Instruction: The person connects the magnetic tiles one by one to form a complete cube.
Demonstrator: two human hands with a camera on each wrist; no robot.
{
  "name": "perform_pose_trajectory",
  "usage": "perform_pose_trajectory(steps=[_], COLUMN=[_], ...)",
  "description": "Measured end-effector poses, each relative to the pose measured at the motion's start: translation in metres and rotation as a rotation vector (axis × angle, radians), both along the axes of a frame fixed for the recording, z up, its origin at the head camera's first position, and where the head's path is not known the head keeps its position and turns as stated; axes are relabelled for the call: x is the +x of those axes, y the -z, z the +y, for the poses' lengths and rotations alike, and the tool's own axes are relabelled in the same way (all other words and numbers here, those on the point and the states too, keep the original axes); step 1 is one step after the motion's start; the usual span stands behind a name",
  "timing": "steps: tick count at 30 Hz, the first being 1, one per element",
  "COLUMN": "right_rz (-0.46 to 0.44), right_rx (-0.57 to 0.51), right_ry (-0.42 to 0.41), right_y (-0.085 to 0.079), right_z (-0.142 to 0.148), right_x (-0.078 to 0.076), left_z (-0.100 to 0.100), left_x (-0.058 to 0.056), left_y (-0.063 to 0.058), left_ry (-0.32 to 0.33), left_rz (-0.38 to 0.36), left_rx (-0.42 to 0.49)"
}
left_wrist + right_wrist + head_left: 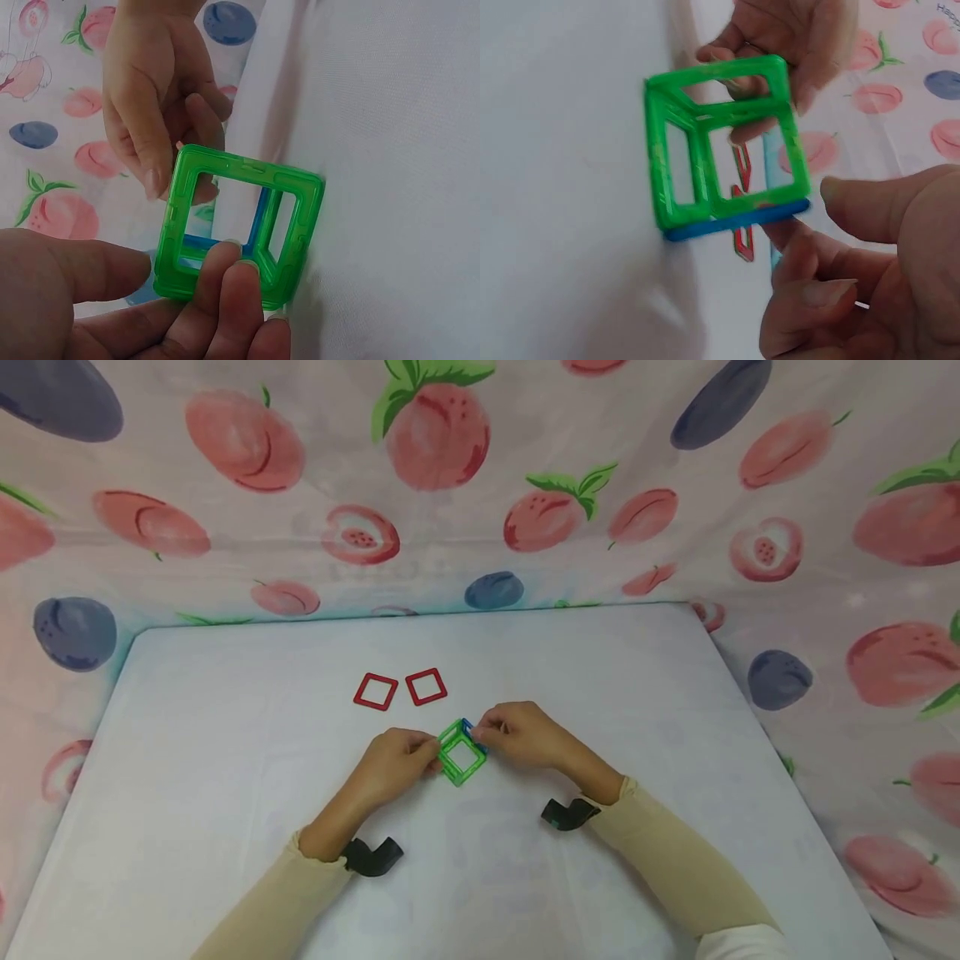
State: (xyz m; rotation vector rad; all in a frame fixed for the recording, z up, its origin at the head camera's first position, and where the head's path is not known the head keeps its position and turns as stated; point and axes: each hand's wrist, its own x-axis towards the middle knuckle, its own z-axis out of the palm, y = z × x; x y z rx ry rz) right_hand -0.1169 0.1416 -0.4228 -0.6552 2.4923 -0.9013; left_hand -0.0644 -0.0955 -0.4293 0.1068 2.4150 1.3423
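Note:
Several green magnetic tiles (474, 772) with open square centres are joined into a box shape, with a blue magnetic tile (727, 224) along one side. My left hand (393, 768) grips the box at its left side; in the left wrist view, its fingertips reach over the lower bar of a green tile. At the blue side is my right hand (525, 735), its curled fingers at the blue tile near a corner. The right wrist view shows the right thumb (840, 199) close beside that corner, with a small gap. The box hides part of the right fingers.
Two red square tiles, a left one (361, 687) and a right one (411, 691), lie flat on the white table (225, 735) beyond the hands. A fruit-patterned cloth (450, 527) hangs behind the table. Dark wrist mounts (372, 858) sit at both cuffs.

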Motion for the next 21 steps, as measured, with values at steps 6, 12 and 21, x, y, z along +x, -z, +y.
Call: perform_pose_trajectory(steps=[6,12,21], right_rz=[-0.031,0.009,0.045], right_rx=[-0.015,-0.044,-0.065], right_ry=[-0.021,-0.024,-0.038], right_y=[-0.005,-0.002,0.004], right_z=[0.007,0.007,0.009], right_x=[-0.001,-0.004,-0.014], left_z=[-0.001,-0.001,0.001], left_x=[0.0,0.0,0.001], left_y=[-0.001,-0.001,-0.001], left_ry=[0.015,0.01,0.061], left_rz=[-0.002,0.007,-0.052], left_rx=[-0.002,-0.013,-0.01])
